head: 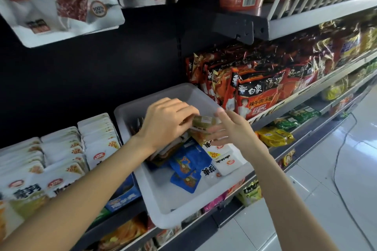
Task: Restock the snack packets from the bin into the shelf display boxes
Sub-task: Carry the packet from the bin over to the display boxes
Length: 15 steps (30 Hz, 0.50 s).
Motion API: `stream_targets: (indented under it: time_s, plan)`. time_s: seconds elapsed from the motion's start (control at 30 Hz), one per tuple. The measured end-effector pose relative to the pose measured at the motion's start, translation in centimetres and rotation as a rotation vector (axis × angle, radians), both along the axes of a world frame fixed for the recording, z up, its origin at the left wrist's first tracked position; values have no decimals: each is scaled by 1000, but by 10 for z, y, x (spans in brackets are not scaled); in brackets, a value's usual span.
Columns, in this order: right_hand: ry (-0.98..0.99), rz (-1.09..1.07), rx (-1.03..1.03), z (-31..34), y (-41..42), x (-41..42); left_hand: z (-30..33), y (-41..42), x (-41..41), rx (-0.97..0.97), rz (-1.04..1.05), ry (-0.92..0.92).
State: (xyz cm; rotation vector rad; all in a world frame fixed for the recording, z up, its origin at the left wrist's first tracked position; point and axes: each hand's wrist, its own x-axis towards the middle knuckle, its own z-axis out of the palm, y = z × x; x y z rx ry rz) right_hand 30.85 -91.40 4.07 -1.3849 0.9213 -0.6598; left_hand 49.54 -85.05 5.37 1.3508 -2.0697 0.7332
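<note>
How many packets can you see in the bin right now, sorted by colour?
Counting only what shows in the bin; some are hidden under the hands:
Blue packets: 3
White packets: 2
Olive packet gripped by the left hand: 1
Dark packets, stacked, at least: 2
Total: at least 8

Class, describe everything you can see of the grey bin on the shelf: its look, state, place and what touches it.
The grey bin is a shallow rectangular tub that looks like matte plastic, with rounded corners. It sits on the shelf, its near corner jutting past the edge, between white packet boxes and red noodle bags. Inside lie blue packets, white packets and darker ones. The left hand grips an olive packet over it; the right hand reaches in, fingers straight.
</note>
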Motion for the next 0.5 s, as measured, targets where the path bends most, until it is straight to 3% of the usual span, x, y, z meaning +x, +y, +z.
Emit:
stream_targets:
  time_s: [0.1,0.2,0.27,0.43,0.5]
  plan:
    - [-185,-5,54,8,18,10,6,28,-2,-76,-112,-8]
    - [-146,-34,-216,8,32,16,3,53,4,34,-141,21]
    - [-192,-19,-311,11,44,20,2,69,7,121,-43,303]
    - [-292,97,-336,12,73,35,16,95,9,273,51,1281]
    - [-268,141,-345,11,80,43,17,98,11,348,48,1426]
